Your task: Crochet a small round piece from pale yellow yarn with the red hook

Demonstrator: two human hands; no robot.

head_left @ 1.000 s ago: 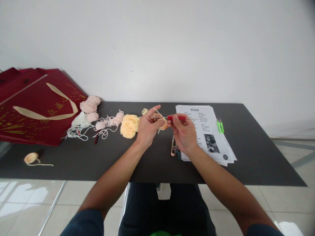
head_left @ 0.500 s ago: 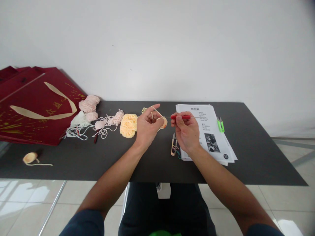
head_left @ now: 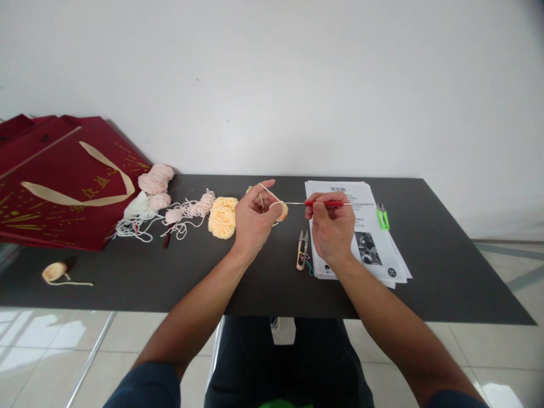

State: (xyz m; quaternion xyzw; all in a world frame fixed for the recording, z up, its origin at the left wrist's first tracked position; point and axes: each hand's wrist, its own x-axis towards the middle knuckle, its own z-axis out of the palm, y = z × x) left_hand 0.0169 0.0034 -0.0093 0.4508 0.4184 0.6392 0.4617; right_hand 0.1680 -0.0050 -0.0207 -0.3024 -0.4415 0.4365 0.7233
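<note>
Between thumb and fingers, my left hand (head_left: 254, 221) pinches a small pale-yellow crocheted piece (head_left: 281, 212). A strand of yarn (head_left: 271, 192) runs over its raised index finger down to the piece. My right hand (head_left: 331, 224) grips the red handle of a crochet hook (head_left: 325, 203), whose thin metal shaft points left and meets the piece; the hook tip is too small to make out. Just left of my left hand lies a yellow yarn skein (head_left: 222, 217). Below and left of my right hand are thread snips (head_left: 302, 250) with a pale handle.
Printed sheets (head_left: 378, 266) lie under my right hand, with green-handled snips (head_left: 382, 217) at their right edge. Pink yarn (head_left: 156, 180), white yarn (head_left: 138, 218) and dark red bags (head_left: 63, 187) are at the left. A small crocheted cup shape (head_left: 54, 272) with a yarn tail sits near the front-left edge.
My right hand has moved right with the crochet hook, so more of its shaft shows between the hands. My left hand stays nearly in place on the piece.
</note>
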